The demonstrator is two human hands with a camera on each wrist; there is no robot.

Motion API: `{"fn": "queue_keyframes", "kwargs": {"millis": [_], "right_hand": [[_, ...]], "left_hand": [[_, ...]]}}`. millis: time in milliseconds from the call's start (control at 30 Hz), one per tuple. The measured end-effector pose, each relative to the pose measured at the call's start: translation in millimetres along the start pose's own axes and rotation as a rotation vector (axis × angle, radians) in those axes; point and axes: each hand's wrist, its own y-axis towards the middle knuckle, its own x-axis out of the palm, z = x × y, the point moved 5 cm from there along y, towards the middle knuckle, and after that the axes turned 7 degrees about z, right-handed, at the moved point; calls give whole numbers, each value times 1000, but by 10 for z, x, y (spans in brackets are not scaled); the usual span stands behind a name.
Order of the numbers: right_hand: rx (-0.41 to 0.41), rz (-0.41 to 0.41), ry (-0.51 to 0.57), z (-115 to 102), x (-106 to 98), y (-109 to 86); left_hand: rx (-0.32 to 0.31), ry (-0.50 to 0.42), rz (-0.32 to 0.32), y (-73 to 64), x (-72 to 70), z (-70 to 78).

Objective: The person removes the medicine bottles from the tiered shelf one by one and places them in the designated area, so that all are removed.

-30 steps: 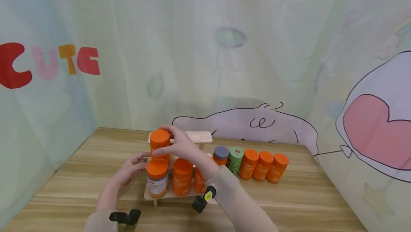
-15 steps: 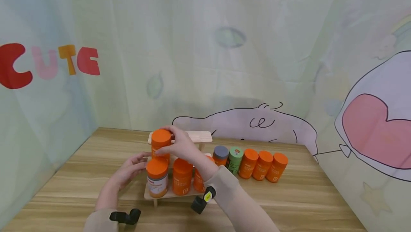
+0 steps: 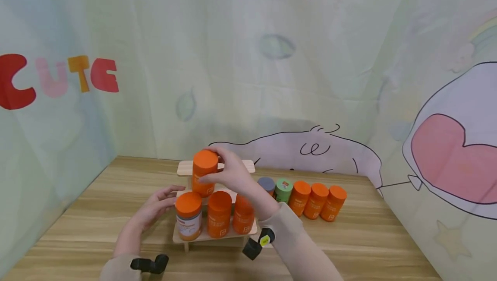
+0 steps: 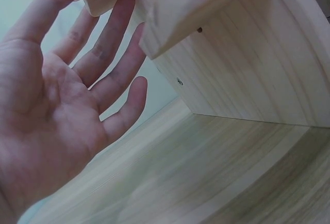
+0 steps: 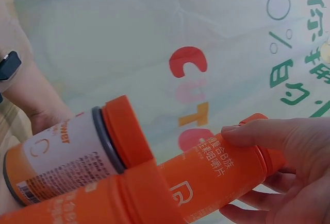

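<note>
In the head view my right hand (image 3: 233, 173) grips an orange supplement bottle (image 3: 205, 177) around its upper part, over the middle tier of a wooden stepped rack (image 3: 211, 238). The right wrist view shows thumb and fingers on either side of that bottle (image 5: 214, 175), just below its lid. My left hand (image 3: 155, 207) is at the rack's left side with fingers spread and slightly bent. Its fingertips lie right at the shelf ends in the left wrist view. Along the front tier stand a white-labelled bottle (image 3: 189, 216) with an orange lid and two orange bottles (image 3: 219, 216).
Right of the rack, a row of bottles stands on the wooden table (image 3: 372, 246): a grey-lidded one (image 3: 266, 184), a green one (image 3: 284, 190) and several orange ones (image 3: 318, 201). A printed curtain (image 3: 240, 78) closes off the back and sides.
My right hand has moved right and slightly up, carrying the orange bottle away from the left end of the rack. The left hand has stayed at the rack's side.
</note>
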Motion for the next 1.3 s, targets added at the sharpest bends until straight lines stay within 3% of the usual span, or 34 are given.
{"fn": "queue_keyframes", "kwargs": {"millis": [267,533,933,1300], "right_hand": [[-16,69,80,-61,-342,-103],[-66,159,67,-16,-720,-235],[22,276,-30,367,-1210,-512],[108,235,-81,741,-1315,-762]], "left_hand": [[-1,15,18,1,-12,-14],[63,-17,-28,13,3,-22],[14,11,1,10,-14,-29],[8,16,10,9,-12,-25]]}}
